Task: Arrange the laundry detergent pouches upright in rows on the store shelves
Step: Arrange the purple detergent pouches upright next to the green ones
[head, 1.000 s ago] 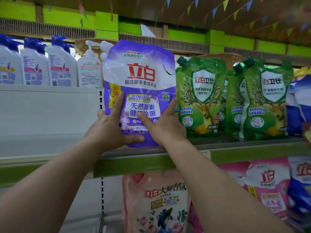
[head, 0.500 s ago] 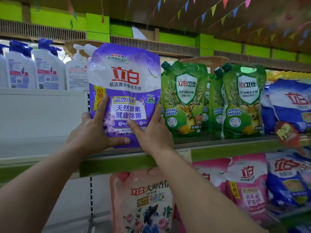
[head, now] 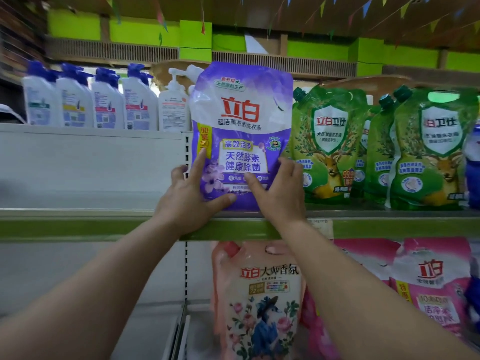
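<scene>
A purple detergent pouch (head: 242, 136) stands upright at the front edge of a green-trimmed shelf (head: 376, 227), just beside a row of green pouches (head: 330, 144) on its right. The left hand (head: 188, 201) and the right hand (head: 279, 193) clasp its lower corners, thumbs across the front. White bottles (head: 106, 100) stand behind to the left; pink pouches (head: 259, 302) fill the shelf below.

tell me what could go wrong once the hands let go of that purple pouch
The purple pouch stands at the front edge of the green shelf, held low by the left hand and right hand; its tall top could tip it forward off the shelf. It could also lean right into the nearest green pouch, with little gap visible between them, and knock that row askew.
</scene>
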Demonstrator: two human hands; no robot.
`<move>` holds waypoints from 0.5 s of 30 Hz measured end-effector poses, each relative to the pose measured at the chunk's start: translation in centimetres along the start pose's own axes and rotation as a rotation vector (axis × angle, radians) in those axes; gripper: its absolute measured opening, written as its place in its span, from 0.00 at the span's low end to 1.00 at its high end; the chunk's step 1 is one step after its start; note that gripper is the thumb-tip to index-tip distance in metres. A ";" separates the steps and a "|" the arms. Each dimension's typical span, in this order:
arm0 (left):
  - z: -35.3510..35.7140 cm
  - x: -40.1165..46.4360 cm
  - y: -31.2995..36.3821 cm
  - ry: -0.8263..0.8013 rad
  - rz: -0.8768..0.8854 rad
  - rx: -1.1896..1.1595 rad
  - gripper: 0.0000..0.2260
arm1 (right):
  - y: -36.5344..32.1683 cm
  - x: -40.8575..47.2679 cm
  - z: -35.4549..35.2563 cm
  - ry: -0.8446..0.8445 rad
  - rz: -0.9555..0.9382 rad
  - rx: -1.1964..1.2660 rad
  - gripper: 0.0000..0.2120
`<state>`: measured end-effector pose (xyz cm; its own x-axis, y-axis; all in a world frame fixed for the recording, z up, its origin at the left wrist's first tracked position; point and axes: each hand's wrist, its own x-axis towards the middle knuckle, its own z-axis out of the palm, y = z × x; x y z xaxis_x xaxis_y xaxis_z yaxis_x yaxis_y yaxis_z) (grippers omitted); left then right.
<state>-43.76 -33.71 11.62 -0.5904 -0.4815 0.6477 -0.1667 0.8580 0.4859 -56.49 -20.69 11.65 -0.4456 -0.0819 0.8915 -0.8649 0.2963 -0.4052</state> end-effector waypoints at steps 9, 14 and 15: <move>-1.2 -1.7 -0.2 0.021 -0.047 -0.056 0.41 | -0.2 -0.7 -0.7 0.013 -0.083 0.060 0.25; -2.6 -2.7 -0.1 0.046 -0.092 -0.004 0.36 | -1.6 -1.5 -0.7 0.000 -0.103 0.028 0.25; -3.0 -3.0 -0.1 0.057 -0.098 0.007 0.36 | -2.1 -1.6 -0.6 -0.011 -0.118 0.028 0.25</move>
<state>-39.59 -32.93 11.39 -0.5256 -0.5721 0.6297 -0.2269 0.8076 0.5443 -53.86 -20.64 11.15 -0.3425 -0.1249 0.9312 -0.9177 0.2568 -0.3031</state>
